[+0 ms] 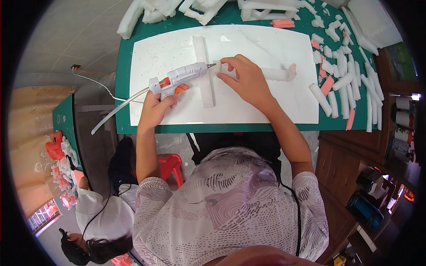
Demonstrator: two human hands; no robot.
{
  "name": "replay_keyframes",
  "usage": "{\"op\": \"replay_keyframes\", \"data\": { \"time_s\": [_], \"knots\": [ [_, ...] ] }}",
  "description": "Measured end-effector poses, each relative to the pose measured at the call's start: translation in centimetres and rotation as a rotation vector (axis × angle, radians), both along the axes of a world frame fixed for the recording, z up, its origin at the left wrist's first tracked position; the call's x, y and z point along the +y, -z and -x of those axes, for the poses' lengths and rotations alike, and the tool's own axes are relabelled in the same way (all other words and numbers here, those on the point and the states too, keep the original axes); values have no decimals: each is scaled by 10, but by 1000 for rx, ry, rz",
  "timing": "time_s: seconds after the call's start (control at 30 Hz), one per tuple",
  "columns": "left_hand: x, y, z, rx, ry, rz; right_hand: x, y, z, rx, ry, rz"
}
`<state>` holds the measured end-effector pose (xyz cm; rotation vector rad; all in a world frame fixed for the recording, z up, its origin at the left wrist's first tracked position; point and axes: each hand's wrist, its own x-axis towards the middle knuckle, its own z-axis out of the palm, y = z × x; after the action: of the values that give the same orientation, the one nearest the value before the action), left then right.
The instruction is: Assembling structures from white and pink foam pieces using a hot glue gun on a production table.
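Observation:
My left hand [157, 106] is wrapped round the handle of a white and orange hot glue gun [188, 72], with a long glue stick [117, 113] sticking out of its back. The gun's metal tip points right and is close to a small white foam piece [217, 67]. My right hand [248, 82] holds that small piece between thumb and fingers. Below the tip, a long white foam strip [205, 91] lies upright on the white board [168, 115]. Another foam strip [277, 74] lies crosswise, partly behind my right hand, with a pinkish end piece.
A green table [126, 80] carries the board. White and pink foam offcuts [341, 84] cover its right side, and larger foam frames [266, 9] lie along the far edge. A white cord [102, 86] runs to the table's left. A co-worker [106, 213] sits at lower left near a red stool [171, 166].

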<state>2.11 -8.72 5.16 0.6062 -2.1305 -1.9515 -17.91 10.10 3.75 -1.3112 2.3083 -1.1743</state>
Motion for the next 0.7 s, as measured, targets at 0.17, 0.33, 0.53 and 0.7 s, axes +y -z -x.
{"op": "replay_keyframes", "data": {
  "time_s": [0.17,0.33,0.53,0.7],
  "knots": [
    [1,0,1,-19,-1,18,0,4,1,26,4,40],
    [0,1,1,-10,1,9,0,7,1,60,-5,87],
    [0,2,1,-16,4,10,0,9,1,55,-3,88],
    [-1,2,1,-3,21,2,0,9,1,53,-1,75]
  ]
}}
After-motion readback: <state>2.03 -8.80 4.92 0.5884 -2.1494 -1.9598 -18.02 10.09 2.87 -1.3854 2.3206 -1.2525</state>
